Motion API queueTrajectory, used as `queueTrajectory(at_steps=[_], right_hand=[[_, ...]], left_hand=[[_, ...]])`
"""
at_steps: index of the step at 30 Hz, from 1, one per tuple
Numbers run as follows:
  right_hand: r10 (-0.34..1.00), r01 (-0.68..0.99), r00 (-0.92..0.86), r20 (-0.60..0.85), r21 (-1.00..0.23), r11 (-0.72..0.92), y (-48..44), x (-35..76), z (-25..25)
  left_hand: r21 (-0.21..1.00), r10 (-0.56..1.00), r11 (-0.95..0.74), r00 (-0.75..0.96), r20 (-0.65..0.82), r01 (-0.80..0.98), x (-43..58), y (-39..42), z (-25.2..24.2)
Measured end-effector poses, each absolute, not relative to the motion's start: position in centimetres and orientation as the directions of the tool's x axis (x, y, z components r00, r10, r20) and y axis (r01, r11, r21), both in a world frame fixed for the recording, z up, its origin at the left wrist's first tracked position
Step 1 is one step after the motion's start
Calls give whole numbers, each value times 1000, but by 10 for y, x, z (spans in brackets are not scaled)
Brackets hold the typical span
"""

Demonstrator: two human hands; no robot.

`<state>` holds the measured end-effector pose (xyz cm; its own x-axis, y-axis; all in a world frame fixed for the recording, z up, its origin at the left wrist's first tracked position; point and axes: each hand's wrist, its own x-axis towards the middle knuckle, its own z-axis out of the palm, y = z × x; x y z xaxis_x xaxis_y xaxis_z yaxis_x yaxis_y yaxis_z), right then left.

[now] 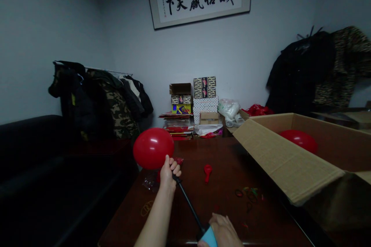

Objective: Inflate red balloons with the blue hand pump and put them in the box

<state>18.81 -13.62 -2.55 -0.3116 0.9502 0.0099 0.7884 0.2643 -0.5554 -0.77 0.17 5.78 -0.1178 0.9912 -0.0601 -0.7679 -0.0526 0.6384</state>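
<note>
A swollen red balloon (153,148) stands above the table at the left of centre. My left hand (169,171) is closed around its neck, where the black end of a hand balloon pump meets it; the joint itself is hidden by my fingers. From there the pump's thin black rod (189,202) slants down to its light blue body (209,237). Around that blue body my right hand (224,231) is closed, partly cut off by the bottom edge. A limp red balloon (207,173) lies on the table ahead of my hands.
The dark wooden table (191,148) carries rubber bands (147,208) and a clear plastic bag (150,182). An open cardboard box (290,162) at right holds a red balloon (300,141). Stacked boxes (205,92) stand at the back; a black sofa (31,177) is at left.
</note>
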Motion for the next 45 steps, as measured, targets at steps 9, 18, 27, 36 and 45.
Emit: queueTrajectory(at_steps=[9,18,27,36,45], right_hand=[[936,725,-352,17,-627,284,-137,191,-10],[924,657,-323,204,-655,374,-137,183,-5],[932,687,-340,128,-643,339,-132,180,19],[942,634,-244,228,-698,333,-119,164,31],[958,756,-250,140,-590,284,-119,165,13]], left_hand=[[606,993,-50,-102,-52,-794,-4,-8,64],[576,998,30,-7,-62,-817,18,-23,61],[628,998,69,51,-47,-775,46,-45,56],[740,998,58,54,-30,-671,55,-46,54],[740,999,11,-19,-32,-673,40,-26,58]])
